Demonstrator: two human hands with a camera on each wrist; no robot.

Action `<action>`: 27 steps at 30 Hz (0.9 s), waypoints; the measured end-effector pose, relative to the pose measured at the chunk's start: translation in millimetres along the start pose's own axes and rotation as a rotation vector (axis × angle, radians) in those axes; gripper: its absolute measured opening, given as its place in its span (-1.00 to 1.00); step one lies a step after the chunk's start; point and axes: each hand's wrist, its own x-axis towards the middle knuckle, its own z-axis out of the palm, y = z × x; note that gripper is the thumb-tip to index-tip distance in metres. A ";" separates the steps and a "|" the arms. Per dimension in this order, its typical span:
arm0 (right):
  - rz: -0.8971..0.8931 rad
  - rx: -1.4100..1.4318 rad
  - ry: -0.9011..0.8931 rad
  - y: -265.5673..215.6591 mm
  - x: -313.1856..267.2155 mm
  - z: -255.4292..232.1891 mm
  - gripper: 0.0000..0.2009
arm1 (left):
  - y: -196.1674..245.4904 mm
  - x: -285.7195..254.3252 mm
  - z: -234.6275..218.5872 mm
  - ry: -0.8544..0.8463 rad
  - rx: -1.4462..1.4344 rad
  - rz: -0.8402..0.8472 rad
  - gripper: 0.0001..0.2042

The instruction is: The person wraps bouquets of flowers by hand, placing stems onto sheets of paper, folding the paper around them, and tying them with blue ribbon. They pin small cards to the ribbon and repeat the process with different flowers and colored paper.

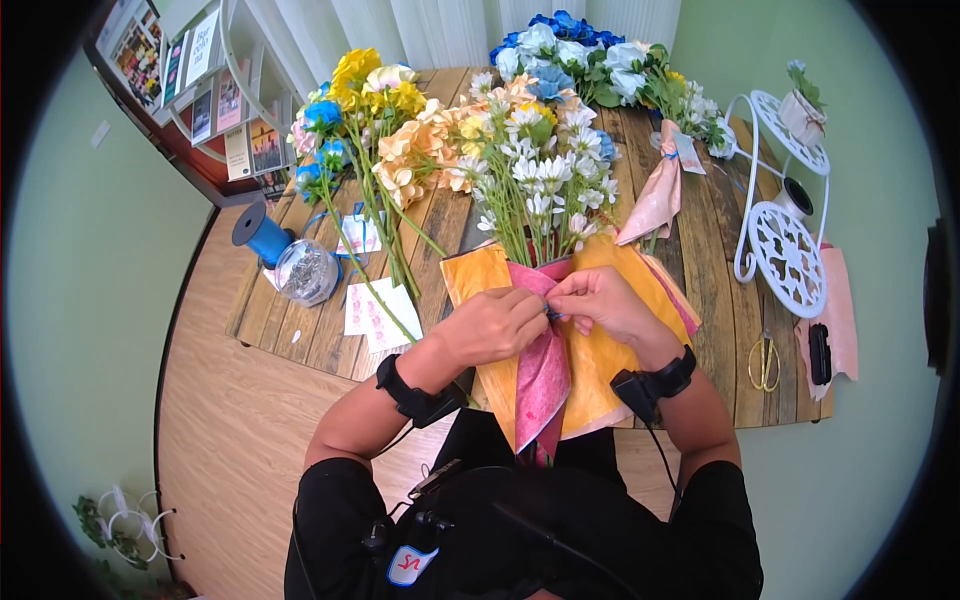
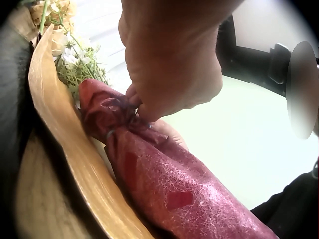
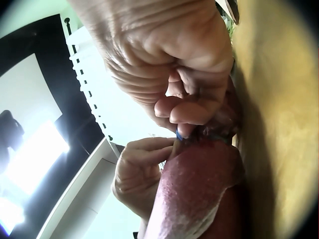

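A bouquet of white flowers (image 1: 545, 175) is wrapped in yellow-orange paper (image 1: 610, 345) with a pink outer wrap (image 1: 543, 375). In the left wrist view the pink wrap (image 2: 179, 184) is gathered tightly at its neck by a thin tie. Both hands meet at this neck: my left hand (image 1: 497, 322) from the left, fingers curled, and my right hand (image 1: 603, 303) from the right, thumb and fingertips together. Between the fingertips a bit of narrow blue ribbon (image 3: 178, 134) shows in the right wrist view, mostly hidden by the fingers.
Loose yellow, blue and peach flowers (image 1: 405, 150) lie to the left on the wooden table, near a blue ribbon spool (image 1: 262, 236), a clear jar (image 1: 306, 273) and cards (image 1: 380, 312). At right are a small pink bouquet (image 1: 655, 195), a white metal stand (image 1: 790, 262) and scissors (image 1: 764, 362).
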 end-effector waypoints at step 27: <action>0.002 -0.278 0.118 8.7 2.1 -5.0 -0.95 | -8.2 -11.1 -7.2 -0.017 -0.011 0.028 -0.90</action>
